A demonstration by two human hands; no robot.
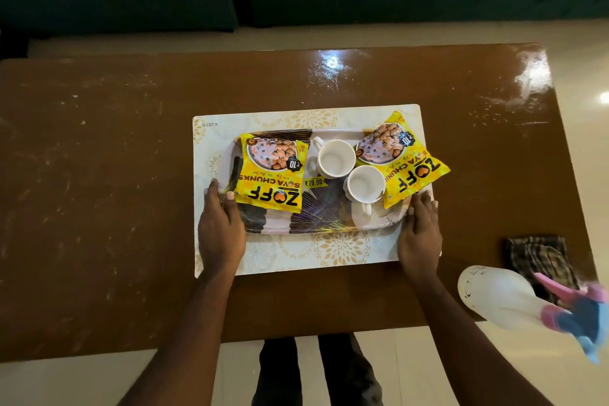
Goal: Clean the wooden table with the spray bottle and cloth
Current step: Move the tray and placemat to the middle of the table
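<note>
While the tray [316, 224] is on the wooden table [99, 175], no real cleaning can start.
Left hand [220, 231] and right hand [420, 234] grip its ends; spray bottle [504, 300] and cloth [537, 254] sit untouched, table looks dusty.

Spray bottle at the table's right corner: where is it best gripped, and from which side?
Grip the spray bottle at its pink neck, just behind the trigger. It lies on its side, nozzle toward the near right edge, so the right hand should probably come from above, on the right.
</note>
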